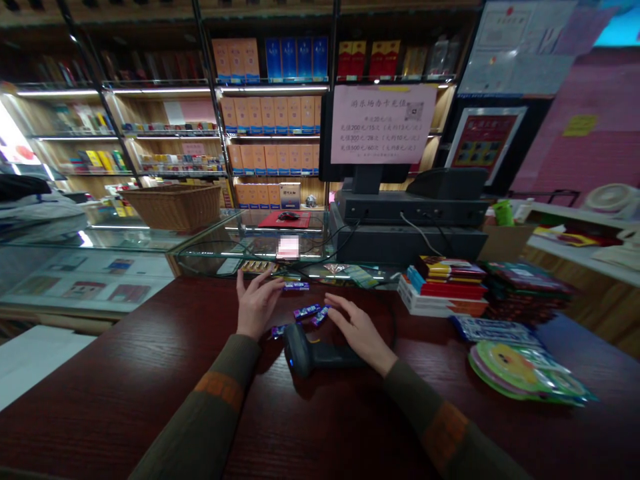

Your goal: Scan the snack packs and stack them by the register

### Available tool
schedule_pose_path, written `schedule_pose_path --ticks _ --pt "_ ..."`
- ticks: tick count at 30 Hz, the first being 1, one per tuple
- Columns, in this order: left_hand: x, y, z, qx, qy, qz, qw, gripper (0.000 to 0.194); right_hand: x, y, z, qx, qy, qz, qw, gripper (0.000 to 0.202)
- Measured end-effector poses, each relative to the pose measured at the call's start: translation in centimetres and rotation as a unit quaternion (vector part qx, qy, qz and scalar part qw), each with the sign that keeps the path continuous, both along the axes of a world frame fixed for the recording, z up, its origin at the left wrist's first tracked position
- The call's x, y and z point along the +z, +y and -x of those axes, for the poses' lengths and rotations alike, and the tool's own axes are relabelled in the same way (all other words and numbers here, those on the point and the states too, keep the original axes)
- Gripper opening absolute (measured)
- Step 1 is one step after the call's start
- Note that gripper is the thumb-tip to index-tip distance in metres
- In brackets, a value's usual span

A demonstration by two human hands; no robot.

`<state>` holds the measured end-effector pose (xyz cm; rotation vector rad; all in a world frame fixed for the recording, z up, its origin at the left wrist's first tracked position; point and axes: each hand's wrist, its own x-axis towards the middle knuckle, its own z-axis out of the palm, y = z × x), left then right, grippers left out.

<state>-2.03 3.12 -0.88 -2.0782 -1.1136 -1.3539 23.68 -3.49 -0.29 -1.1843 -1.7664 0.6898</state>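
Observation:
Several small purple-wrapped packets lie on the dark wooden counter between my hands. One packet is at the back, by the fingertips of my left hand, whose fingers are spread. Another packet lies in the middle, and one more is close to the fingertips of my right hand. The right fingers are stretched out, with nothing visible in them. A further packet is partly hidden behind the head of a black barcode scanner, which lies in front, its handle reaching toward my right wrist.
Stacked boxes, dark packages, a blue packet and green round packages stand at right. Behind are a glass case, a wicker basket and a monitor with a pink sign.

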Motion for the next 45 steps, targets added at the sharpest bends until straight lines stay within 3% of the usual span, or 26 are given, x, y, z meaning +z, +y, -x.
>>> schedule_pose_path --ticks 5,10,20,26,37,42,45 --pt "0.3 -0.4 -0.8 -0.016 0.016 0.003 1.000 0.015 -0.1 1.9 1.2 0.025 0.145 0.058 0.987 0.055" --pt "0.2 -0.5 -1.0 -0.028 0.028 -0.002 0.999 0.013 0.3 2.2 2.4 0.027 0.189 0.073 0.979 0.059" --pt "0.3 -0.7 -1.4 -0.032 0.011 -0.002 0.999 0.017 -0.1 2.2 3.1 0.003 0.176 0.067 0.982 0.058" --pt "0.2 -0.7 -1.4 -0.046 -0.009 0.008 0.999 0.007 -0.2 2.1 3.2 0.004 0.167 0.063 0.984 0.056" --pt "-0.4 -0.6 -2.2 -0.002 -0.109 0.090 0.990 0.014 -0.8 2.1 3.8 0.014 0.170 0.061 0.983 0.060" --pt "-0.8 -0.1 -2.2 -0.030 -0.150 0.167 0.974 0.015 -1.2 2.5 3.4 0.007 0.152 0.060 0.987 0.062" --pt "-0.4 -0.1 -2.1 -0.049 -0.140 0.200 0.968 0.015 -1.1 2.3 2.8 -0.019 0.090 0.027 0.995 0.060"
